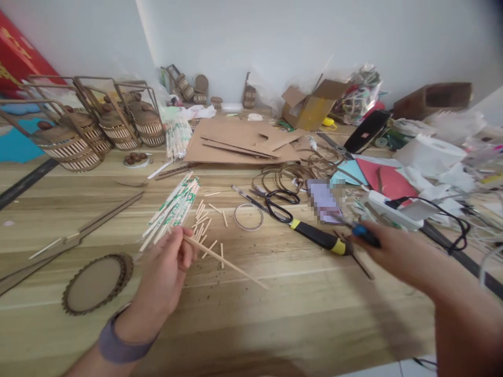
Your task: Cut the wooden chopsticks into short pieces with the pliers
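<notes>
My left hand (167, 272) is closed on a pair of thin wooden chopsticks (231, 264), which point down to the right above the table. Short cut stick pieces (202, 225) lie scattered just beyond it, beside a bundle of paper-wrapped chopsticks (173, 204). A round cardboard piece with a ridged rim (96, 285) rests left of my left wrist. On the right, my right hand (387, 248) grips a blue-handled tool (365, 234); its metal end is blurred, so its kind is unclear. Near that hand lie a black-and-yellow handled tool (318, 235) and black-handled scissors (281, 201).
Several small slatted baskets with tall handles (151, 125) stand at the back left. Cardboard sheets (239, 144) lie mid-table, with a tape ring (249, 217) nearer. At the right are coiled brown strips (283, 178), a white power strip (393, 212) with cables, and an open box (314, 104) behind.
</notes>
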Available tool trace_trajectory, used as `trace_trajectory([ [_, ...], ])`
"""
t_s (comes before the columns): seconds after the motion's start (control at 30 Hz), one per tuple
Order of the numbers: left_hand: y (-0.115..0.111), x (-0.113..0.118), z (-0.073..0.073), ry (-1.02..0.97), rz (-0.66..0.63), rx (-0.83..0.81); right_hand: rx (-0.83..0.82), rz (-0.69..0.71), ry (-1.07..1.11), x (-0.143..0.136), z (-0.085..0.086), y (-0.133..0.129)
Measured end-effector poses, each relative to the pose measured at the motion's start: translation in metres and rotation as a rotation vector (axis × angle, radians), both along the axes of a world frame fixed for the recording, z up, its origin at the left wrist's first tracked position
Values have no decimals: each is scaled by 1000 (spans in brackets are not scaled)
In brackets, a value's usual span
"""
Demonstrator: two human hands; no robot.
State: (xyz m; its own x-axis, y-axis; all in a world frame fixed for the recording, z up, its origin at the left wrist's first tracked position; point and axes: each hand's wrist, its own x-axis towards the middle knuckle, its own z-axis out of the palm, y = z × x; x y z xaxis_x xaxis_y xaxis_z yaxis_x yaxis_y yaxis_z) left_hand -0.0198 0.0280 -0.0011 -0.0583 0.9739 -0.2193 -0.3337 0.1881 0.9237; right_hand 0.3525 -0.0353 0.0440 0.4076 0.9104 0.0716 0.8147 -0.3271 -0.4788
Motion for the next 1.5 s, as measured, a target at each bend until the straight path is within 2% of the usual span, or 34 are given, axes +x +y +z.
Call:
trace_trajectory([
  [0.03, -3, 3, -1, 8, -35, -5, -170, -105, -182, 13, 6, 5],
  [0.1, -8, 7, -3, 27, -78, -16, -327, -275, -469, 28, 17, 14],
  [0.17, -10, 9, -4, 52, -104, -25, -344, -363, -589, 28, 25, 18],
  [0.27, -11, 10, -5, 105, -161, -47, -232, -391, -566, 1, 28, 18],
  [0.33, -12, 11, -5, 142, -218, -64, -77, -234, -455, -31, 26, 16],
  [0.37, -13, 11, -4, 156, -250, -72, -56, -75, -334, -50, 23, 15],
  [0.43, -15, 11, -4, 175, -304, -84, -125, 209, -169, -92, 17, 13],
  [0.47, -16, 12, -3, 181, -318, -89, -216, 441, -6, -112, 14, 12],
  [0.5, -17, 12, -2, 186, -323, -90, -295, 602, 101, -130, 10, 10],
  [0.53, -17, 12, -2, 192, -314, -86, -332, 688, 145, -146, 6, 8],
  [0.63, -17, 12, -2, 205, -277, -52, -352, 792, 139, -176, -6, 6],
  [0.77, -14, 13, -6, 250, -277, -17, -350, 844, 161, -180, -18, 10],
  [0.83, -13, 13, -8, 313, -242, 2, -343, 832, 191, -177, -22, 14],
  [0.93, -12, 11, -8, 389, -165, 81, -291, 732, 201, -174, -29, 21],
  [1.03, -16, 9, -3, 463, -197, 165, -211, 632, 202, -169, -36, 30],
  [1.1, -20, 9, 1, 546, -331, 224, -166, 597, 226, -166, -40, 34],
  [1.17, -24, 10, 2, 660, -532, 328, -118, 562, 262, -161, -43, 38],
  [1.23, -26, 12, 1, 828, -710, 455, -63, 525, 328, -157, -45, 39],
  [1.27, -27, 13, -1, 922, -757, 508, -39, 500, 381, -155, -45, 39],
  [1.3, -27, 13, -2, 1009, -768, 546, -19, 466, 448, -154, -46, 39],
  [1.37, -26, 13, -5, 1122, -694, 583, 5, 382, 619, -153, -46, 37],
  [1.43, -25, 13, -3, 1148, -580, 577, 13, 303, 794, -155, -46, 35],
  [1.5, -26, 13, 2, 1110, -524, 531, 11, 274, 925, -158, -45, 33],
])
